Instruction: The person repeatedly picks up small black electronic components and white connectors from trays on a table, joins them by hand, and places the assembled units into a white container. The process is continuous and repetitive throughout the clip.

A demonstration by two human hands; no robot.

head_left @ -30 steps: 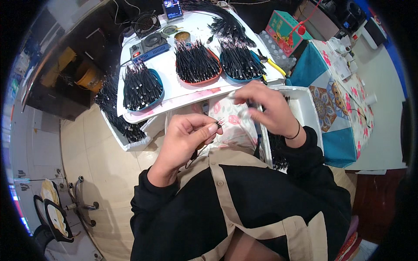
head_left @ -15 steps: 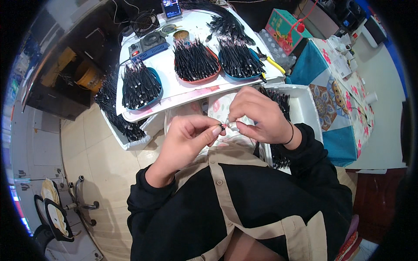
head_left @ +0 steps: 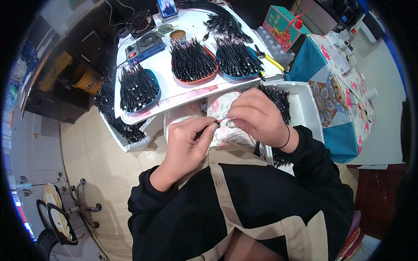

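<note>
Over my lap, my left hand (head_left: 187,141) is closed in a pinch on a short black cable (head_left: 216,123). Thin reddish wires stick out of the cable's end, toward the other hand. My right hand (head_left: 257,116) is closed too, its fingertips pinched at the tips of those wires; a small pale patch shows by its thumb and I cannot make out what it is. Ahead on the white table (head_left: 170,96), bundles of similar black cables stand in a blue tray (head_left: 155,81) at the left, a red tray (head_left: 203,80) in the middle and another blue tray (head_left: 241,77).
White foam boxes with more cables stand at the left (head_left: 130,147) and right (head_left: 302,101) of my knees. Yellow-handled pliers (head_left: 274,62), a blue device (head_left: 147,52), a round tin (head_left: 177,35) and a propped phone (head_left: 167,8) lie on the table. A flower-patterned cloth (head_left: 346,87) covers a surface at right.
My left hand has turned slightly and its fingers sit closer around the cable. My right hand has shifted a little left at the wire tips. The view has moved slightly.
</note>
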